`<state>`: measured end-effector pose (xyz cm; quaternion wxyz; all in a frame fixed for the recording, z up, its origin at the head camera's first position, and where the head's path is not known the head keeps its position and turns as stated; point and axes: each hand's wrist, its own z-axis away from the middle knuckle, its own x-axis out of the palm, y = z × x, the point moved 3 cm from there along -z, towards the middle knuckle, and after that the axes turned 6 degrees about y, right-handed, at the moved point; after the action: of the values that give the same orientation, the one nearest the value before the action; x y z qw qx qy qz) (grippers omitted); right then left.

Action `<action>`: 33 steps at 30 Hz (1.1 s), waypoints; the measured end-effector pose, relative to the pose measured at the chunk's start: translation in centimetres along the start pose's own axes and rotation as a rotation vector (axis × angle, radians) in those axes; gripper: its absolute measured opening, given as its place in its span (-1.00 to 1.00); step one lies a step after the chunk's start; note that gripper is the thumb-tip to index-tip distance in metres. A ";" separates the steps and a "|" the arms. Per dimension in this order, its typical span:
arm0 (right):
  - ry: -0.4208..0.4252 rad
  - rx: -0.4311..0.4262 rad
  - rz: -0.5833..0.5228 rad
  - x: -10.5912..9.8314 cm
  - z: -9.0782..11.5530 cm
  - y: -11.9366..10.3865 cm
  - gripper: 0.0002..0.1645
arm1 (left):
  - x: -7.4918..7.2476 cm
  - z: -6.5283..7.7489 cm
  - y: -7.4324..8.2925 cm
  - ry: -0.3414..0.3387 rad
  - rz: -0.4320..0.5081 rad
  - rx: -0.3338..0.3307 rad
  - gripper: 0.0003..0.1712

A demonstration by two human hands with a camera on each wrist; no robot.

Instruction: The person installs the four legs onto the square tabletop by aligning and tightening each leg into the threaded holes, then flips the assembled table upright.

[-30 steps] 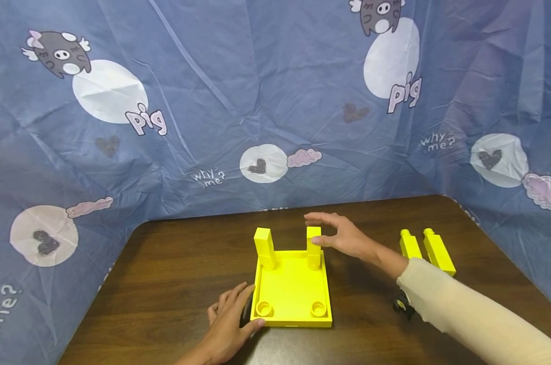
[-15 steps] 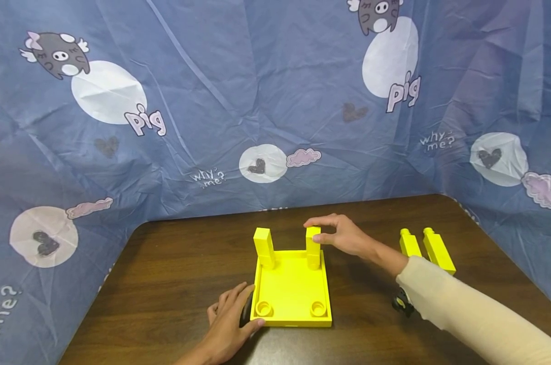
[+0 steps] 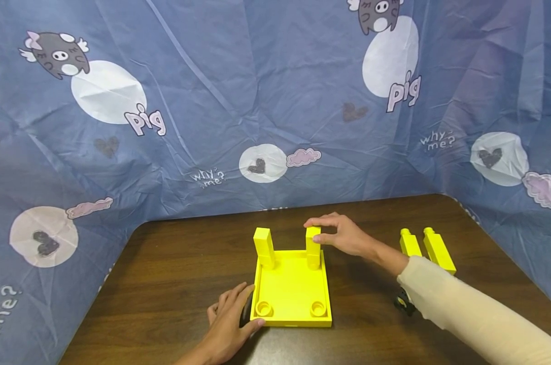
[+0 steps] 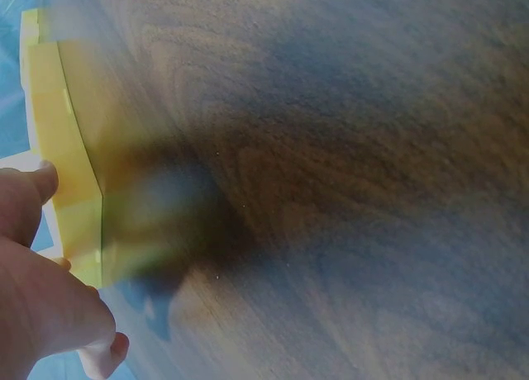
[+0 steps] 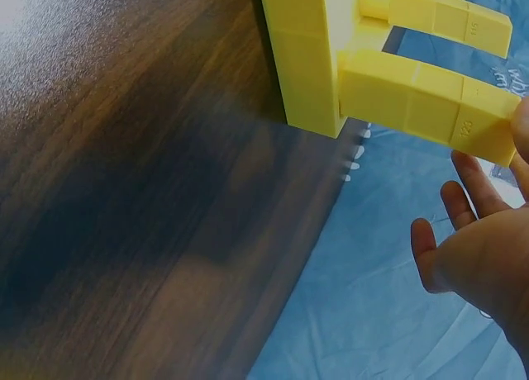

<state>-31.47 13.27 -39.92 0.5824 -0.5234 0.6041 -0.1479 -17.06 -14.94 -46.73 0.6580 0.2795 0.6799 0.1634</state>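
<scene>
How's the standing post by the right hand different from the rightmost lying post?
The standing post is upright in the yellow tray; the lying post rests on the table. The right hand pinches the standing post, not the lying post. The lying post shows a round knob; the standing post shows a square top. Both are yellow.

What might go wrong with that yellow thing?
The right hand pinches a standing post near its top, so pushing sideways might tilt it. The left hand touches the tray around its near left corner, so the tray might turn. From the head camera, the sleeve partly hides a lying post and might knock it.
</scene>
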 end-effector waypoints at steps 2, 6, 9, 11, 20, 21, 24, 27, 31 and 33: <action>-0.007 0.018 -0.001 -0.1 0.1 -0.1 -0.54 | 0.0 0.0 0.0 0.000 0.000 0.000 -0.17; -0.029 0.043 -0.001 -0.4 0.2 -0.3 -0.47 | 0.0 -0.1 0.1 -0.001 0.004 -0.002 -0.16; -0.039 0.044 0.006 -0.8 0.3 -0.7 -0.40 | 0.0 -0.1 0.1 -0.001 0.006 -0.002 -0.16; -0.036 0.047 0.004 -1.3 0.3 -0.9 -0.39 | 0.0 -0.1 0.1 0.000 0.009 -0.001 -0.16; 0.006 0.062 0.014 -2.8 0.7 -0.6 -0.44 | 0.0 0.0 0.0 -0.004 0.012 -0.008 -0.16; 0.007 0.059 0.013 -2.9 0.7 -0.5 -0.44 | 0.0 0.0 0.0 -0.005 0.011 -0.010 -0.16; 0.003 0.052 0.011 -3.1 1.0 -0.4 -0.41 | 0.0 0.0 0.1 -0.006 0.006 -0.015 -0.16; -0.003 0.053 0.017 -3.4 1.4 -0.3 -0.40 | 0.0 0.1 0.1 -0.005 0.004 -0.017 -0.16; -0.002 0.078 0.042 -4.0 2.2 0.0 -0.40 | 0.0 0.0 0.1 -0.006 0.004 -0.013 -0.16; -0.001 0.092 0.060 -4.3 2.6 0.3 -0.40 | 0.0 0.0 0.1 -0.004 0.007 -0.010 -0.16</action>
<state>-30.33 17.95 -38.49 0.6102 -0.4780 0.6118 -0.1579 -17.01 -14.88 -46.69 0.6601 0.2789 0.6768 0.1685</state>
